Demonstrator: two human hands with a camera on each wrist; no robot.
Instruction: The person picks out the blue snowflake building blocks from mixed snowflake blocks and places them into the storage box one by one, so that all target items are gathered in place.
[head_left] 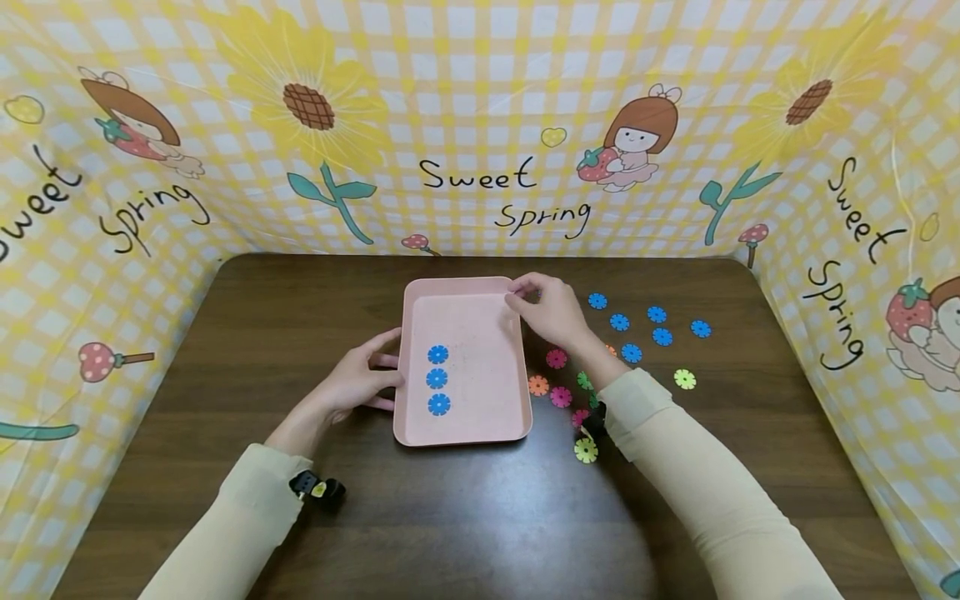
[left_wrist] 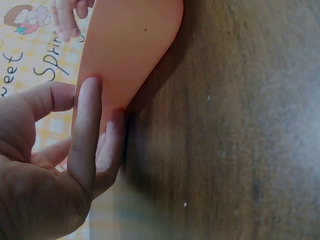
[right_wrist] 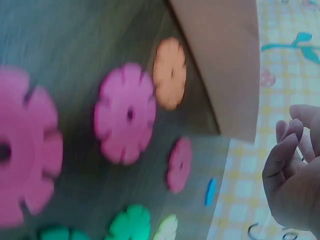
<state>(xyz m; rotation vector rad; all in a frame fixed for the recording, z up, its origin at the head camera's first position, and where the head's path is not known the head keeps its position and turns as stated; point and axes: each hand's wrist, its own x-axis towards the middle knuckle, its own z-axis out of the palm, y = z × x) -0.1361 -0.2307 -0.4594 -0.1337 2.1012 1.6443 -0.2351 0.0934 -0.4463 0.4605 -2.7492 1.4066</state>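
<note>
A pink rectangular tray [head_left: 480,429] stands on the table with three blue notched plastic discs [head_left: 437,378] in a column on its left side. At its left wall is my left hand [head_left: 360,375]; in the left wrist view the fingers [left_wrist: 87,125] press the outer wall, one of them at the bottom edge, and the thumb meets the rim. My right hand [head_left: 553,308] is at the tray's far right corner, fingers bent and tips close together. In the right wrist view that hand [right_wrist: 295,170] appears past the tray wall [right_wrist: 225,65]; whether anything sits between its fingertips is hidden.
Right of the tray lie loose discs: several blue ones [head_left: 631,353], pink ones [head_left: 560,397], an orange one [head_left: 538,385], green ones partly behind the right forearm, and yellow-green ones [head_left: 684,379]. A yellow checked cloth [head_left: 480,108] walls the brown table [head_left: 300,300] at the back and sides.
</note>
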